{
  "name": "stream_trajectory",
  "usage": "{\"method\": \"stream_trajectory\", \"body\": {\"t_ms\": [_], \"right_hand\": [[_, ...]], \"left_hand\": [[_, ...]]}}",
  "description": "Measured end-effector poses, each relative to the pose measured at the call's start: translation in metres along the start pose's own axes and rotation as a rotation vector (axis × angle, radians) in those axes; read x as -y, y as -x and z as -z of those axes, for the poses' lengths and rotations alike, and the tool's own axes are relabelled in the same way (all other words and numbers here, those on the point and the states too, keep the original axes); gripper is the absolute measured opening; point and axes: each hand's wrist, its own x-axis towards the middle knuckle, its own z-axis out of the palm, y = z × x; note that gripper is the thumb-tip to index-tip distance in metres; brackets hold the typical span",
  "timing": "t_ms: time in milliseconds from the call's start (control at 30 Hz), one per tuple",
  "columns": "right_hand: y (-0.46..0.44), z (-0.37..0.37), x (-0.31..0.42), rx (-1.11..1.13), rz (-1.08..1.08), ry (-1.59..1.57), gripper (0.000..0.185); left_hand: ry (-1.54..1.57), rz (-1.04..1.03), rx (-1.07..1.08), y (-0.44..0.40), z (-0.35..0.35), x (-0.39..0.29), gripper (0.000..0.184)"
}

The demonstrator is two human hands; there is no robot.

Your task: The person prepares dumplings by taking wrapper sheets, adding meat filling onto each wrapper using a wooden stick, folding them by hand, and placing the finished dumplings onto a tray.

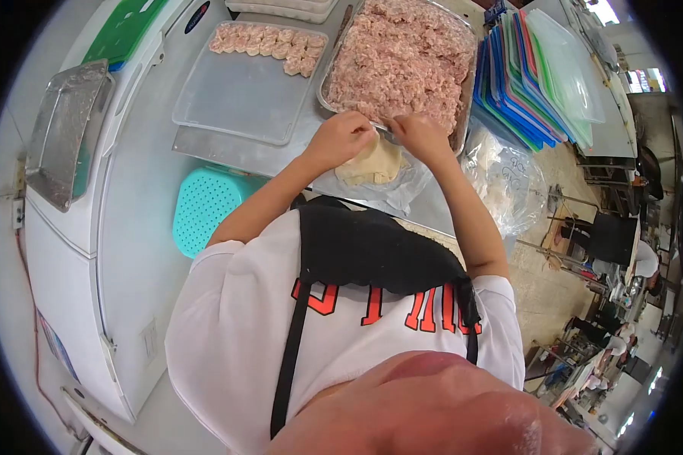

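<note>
A large metal tray (322, 98) heaped with ground meat (402, 61) stands at the top centre. At its near edge my left hand (344, 139) is closed, fingertips pinched on something too small to make out. My right hand (420, 138) is beside it, fingers also pressed together, their contents hidden. Just below both hands lies a stack of pale dough wrappers (373, 163) on a crumpled plastic bag (398, 196). To the left, a translucent tray (243, 95) holds rows of small filled dumplings (269, 42) along its far side.
A turquoise perforated basket (209, 208) is below the counter's left side. Coloured plastic lids (520, 76) stand stacked at the right, above a clear bag (501, 171). A metal pan (64, 136) leans by white freezers (68, 250). People work in the far right background.
</note>
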Motion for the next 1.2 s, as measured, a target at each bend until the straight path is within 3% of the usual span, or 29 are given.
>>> {"method": "stream_trajectory", "body": {"t_ms": [67, 167, 267, 367, 567, 667, 700, 800, 900, 1000, 1100, 1200], "right_hand": [[-0.001, -0.014, -0.019, 0.022, -0.015, -0.277, 0.034], [-0.009, -0.028, -0.037, 0.053, -0.053, -0.587, 0.033], [-0.006, 0.004, -0.027, 0.057, -0.178, -0.661, 0.034], [-0.001, 0.016, -0.033, -0.09, -0.208, -0.681, 0.035], [0.015, 0.038, -0.04, -0.266, -0.28, -1.115, 0.035], [0.024, 0.045, -0.046, -0.252, -0.287, -1.195, 0.035], [0.028, 0.048, -0.045, -0.254, -0.29, -1.196, 0.036], [0.038, 0.056, -0.042, -0.262, -0.307, -1.195, 0.037], [0.046, 0.057, -0.041, -0.269, -0.34, -1.215, 0.038], [0.049, 0.059, -0.04, -0.279, -0.318, -1.232, 0.036], [0.05, 0.06, -0.038, -0.287, -0.315, -1.235, 0.036], [0.047, 0.06, -0.033, -0.296, -0.32, -1.23, 0.036]], "left_hand": [[0.19, 0.344, 0.027, -0.004, 0.002, -0.017, 0.015], [0.345, 0.308, -0.07, -0.013, -0.011, -0.013, 0.017], [0.524, 0.29, 0.041, -0.03, -0.01, -0.02, 0.017], [1.362, 0.563, 0.185, -0.04, -0.016, -0.022, 0.022], [1.402, 0.564, 0.16, -0.058, -0.013, -0.048, 0.029], [1.019, 0.456, 0.442, -0.07, -0.02, -0.013, 0.029], [0.186, 0.162, 0.444, -0.077, -0.018, -0.011, 0.026], [-0.264, 0.098, 0.442, -0.077, -0.017, -0.017, 0.026], [-0.06, 0.177, 0.452, -0.085, 0.003, -0.046, 0.027], [0.49, 0.166, 0.291, -0.09, -0.012, -0.02, 0.029], [1.095, 0.489, 0.066, -0.097, -0.019, -0.022, 0.032], [1.509, 0.556, -0.104, -0.105, -0.022, -0.033, 0.033]]}}
